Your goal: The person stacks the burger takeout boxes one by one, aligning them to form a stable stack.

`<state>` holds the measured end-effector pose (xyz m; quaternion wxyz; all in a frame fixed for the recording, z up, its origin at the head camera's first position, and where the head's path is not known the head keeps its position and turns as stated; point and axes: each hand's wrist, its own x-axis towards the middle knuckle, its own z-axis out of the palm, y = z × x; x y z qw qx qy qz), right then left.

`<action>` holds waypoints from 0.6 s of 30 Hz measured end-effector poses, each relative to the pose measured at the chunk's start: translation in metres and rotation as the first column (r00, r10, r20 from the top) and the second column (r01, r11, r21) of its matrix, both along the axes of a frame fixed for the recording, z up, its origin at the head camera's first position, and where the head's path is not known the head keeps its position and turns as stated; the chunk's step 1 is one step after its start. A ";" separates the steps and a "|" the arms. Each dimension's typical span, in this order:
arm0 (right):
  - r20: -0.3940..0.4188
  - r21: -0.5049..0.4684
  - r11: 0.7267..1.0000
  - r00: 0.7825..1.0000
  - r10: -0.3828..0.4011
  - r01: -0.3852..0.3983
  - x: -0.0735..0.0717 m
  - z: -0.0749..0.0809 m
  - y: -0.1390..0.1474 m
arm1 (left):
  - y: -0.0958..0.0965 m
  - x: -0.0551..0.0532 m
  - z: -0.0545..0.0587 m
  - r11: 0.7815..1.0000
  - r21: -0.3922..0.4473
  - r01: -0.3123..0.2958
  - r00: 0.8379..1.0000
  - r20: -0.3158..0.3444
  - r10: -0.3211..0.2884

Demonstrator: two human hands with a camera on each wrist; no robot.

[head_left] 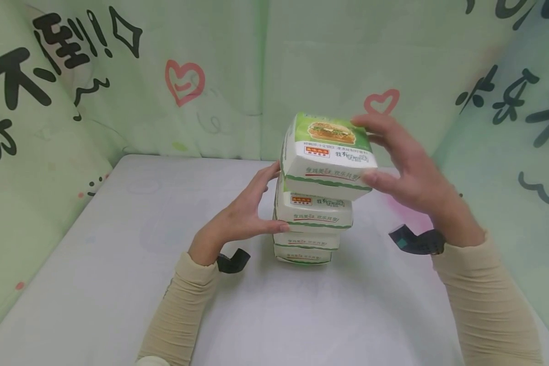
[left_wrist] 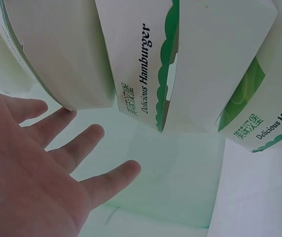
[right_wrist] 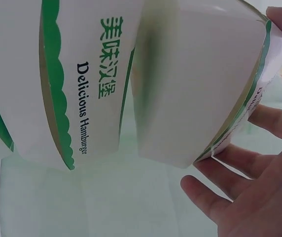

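Observation:
A white and green hamburger box (head_left: 334,178) with a burger picture on its lid is at the top of a stack. My right hand (head_left: 407,168) holds it by the right side, thumb at the front and fingers at the back. In the right wrist view this top box (right_wrist: 190,84) tilts, with a wedge of space above the box below (right_wrist: 91,84). Beneath it are the second box (head_left: 320,216) and lower boxes (head_left: 306,241). My left hand (head_left: 238,213) is spread along the stack's left side, thumb near the front; one fingertip meets a box edge in the left wrist view.
The stack stands on a white table (head_left: 119,284). Pale green cloth walls (head_left: 238,61) with black lettering and red hearts enclose the back and sides. Both wrists wear a dark strap-mounted device (head_left: 416,241).

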<state>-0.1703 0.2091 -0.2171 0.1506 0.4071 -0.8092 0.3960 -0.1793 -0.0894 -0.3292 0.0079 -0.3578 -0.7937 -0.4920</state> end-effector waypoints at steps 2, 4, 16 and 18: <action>0.003 0.003 1.000 1.000 0.012 -0.012 -0.001 0.000 0.001 | 0.001 0.000 0.001 1.000 -0.002 0.000 1.000 0.004 0.000; 0.003 0.006 1.000 1.000 0.018 -0.018 -0.001 0.000 0.001 | 0.001 0.001 0.002 1.000 -0.001 0.001 1.000 0.007 -0.001; 0.016 0.052 0.998 1.000 -0.024 0.023 0.002 -0.004 0.001 | 0.001 0.000 0.002 1.000 -0.005 0.004 1.000 0.017 -0.004; 0.017 0.057 0.998 1.000 -0.025 0.024 0.002 -0.005 0.001 | 0.001 0.000 0.002 1.000 -0.005 0.005 1.000 0.019 -0.005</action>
